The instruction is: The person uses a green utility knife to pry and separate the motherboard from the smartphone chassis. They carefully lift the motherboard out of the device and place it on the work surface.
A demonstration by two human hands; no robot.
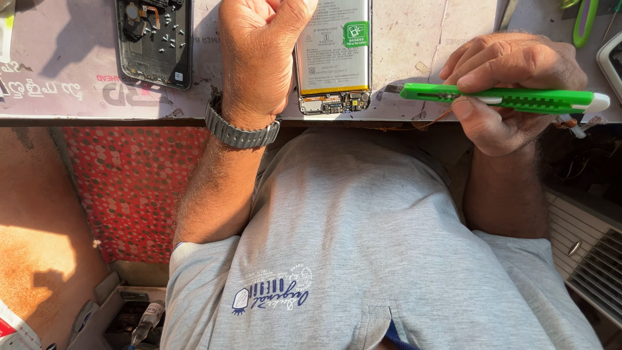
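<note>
Screws, small and loose, lie inside the black opened phone back cover at the far left of my table, well apart from where I work. Next to the right is my left hand, with a grey metal-link wristwatch on the wrist. This hand is closed with the thumb up and presses down on the left edge of the open phone with a silver battery and a green sticker; it holds the phone still on the table but does not lift it. Under the battery I see the small circuit board at the phone's lower end, near the table edge.

Further right, my right hand grips the bright green plastic utility knife with white end, fingers above and thumb below. Its short metal tip points left, just beside the lower right corner of the phone, I think not touching it.

The danger I judge here: the tip is very near the battery and the board. If the blade slips or goes too deep, it may puncture the soft battery or cut the board. If my left hand presses too lightly, the phone may slide and the blade may jump toward my left fingers.
</note>
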